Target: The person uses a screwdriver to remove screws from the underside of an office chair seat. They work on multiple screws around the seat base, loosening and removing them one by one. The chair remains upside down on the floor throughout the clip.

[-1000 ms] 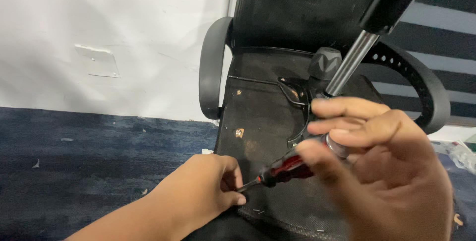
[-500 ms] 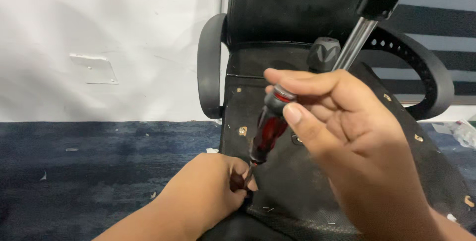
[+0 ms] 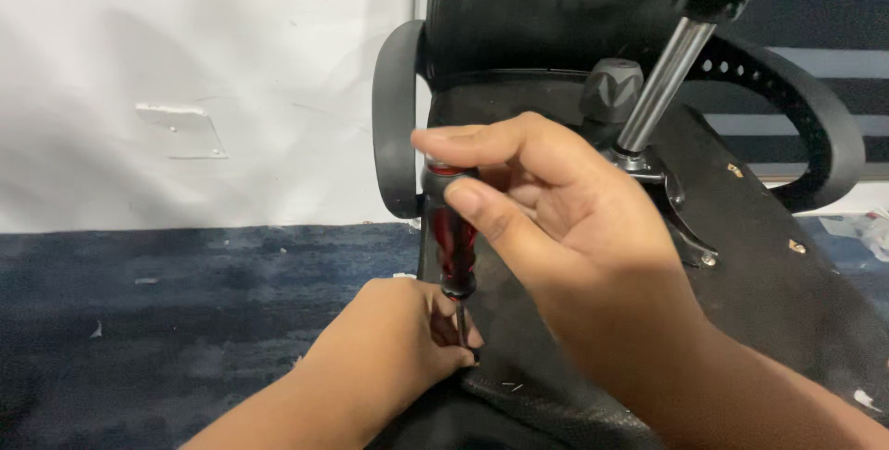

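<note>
While the screwdriver is kept nearly upright, these points can be noted:

Right hand grip: the right hand point(image 3: 565, 218) is closed around the top of the screwdriver point(image 3: 452, 228); the handle end is pinched between the thumb and the index finger, and the other fingers are curled behind it.

Screwdriver: a dark red and black handle with a thin metal shaft; the tip is pointed down at the front edge of the chair underside point(image 3: 741, 265), just beside the fingers of the other hand.

Left hand grip: the left hand point(image 3: 389, 343) is closed around the lower end of the shaft; whether a screw is held there cannot be told, because the fingertips hide it.

Chair: a black office chair is laid on its back, so the underside of the seat is turned to the camera; small brass-coloured fittings are seen on it.

Metal column: a shiny tube point(image 3: 662, 80) rises from the middle of the underside, behind the right hand.

Knob: a grey knob point(image 3: 611, 89) is set just beside the tube.

Armrests: a left armrest point(image 3: 394, 117) and a right armrest point(image 3: 806, 117), both black and curved.

Floor: a dark blue carpet point(image 3: 185, 302) with small light scraps on it.

Wall: a white wall point(image 3: 185, 70) stands behind the chair.
</note>
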